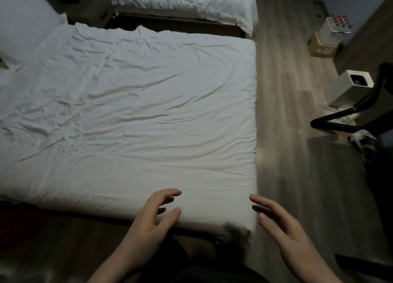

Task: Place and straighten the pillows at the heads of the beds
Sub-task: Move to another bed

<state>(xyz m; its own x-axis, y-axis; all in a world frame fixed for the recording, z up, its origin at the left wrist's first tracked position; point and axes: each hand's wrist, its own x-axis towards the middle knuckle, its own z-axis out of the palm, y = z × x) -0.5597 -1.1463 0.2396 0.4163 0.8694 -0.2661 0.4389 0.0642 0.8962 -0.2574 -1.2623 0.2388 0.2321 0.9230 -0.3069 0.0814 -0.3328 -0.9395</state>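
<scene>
- While we lean over the near bed (127, 112), our left hand (151, 221) and right hand (280, 225) hover apart, fingers loosely spread, holding nothing.
- Far up-left of both hands lies a pillow (23, 21).
- Right of them, a white bin (348, 87) holds something dark.

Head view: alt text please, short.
Two bare hands, left hand and right hand, hover open and empty over the near corner of a wrinkled white bed. A white pillow lies at its far-left end; a second bed stands beyond.
</scene>
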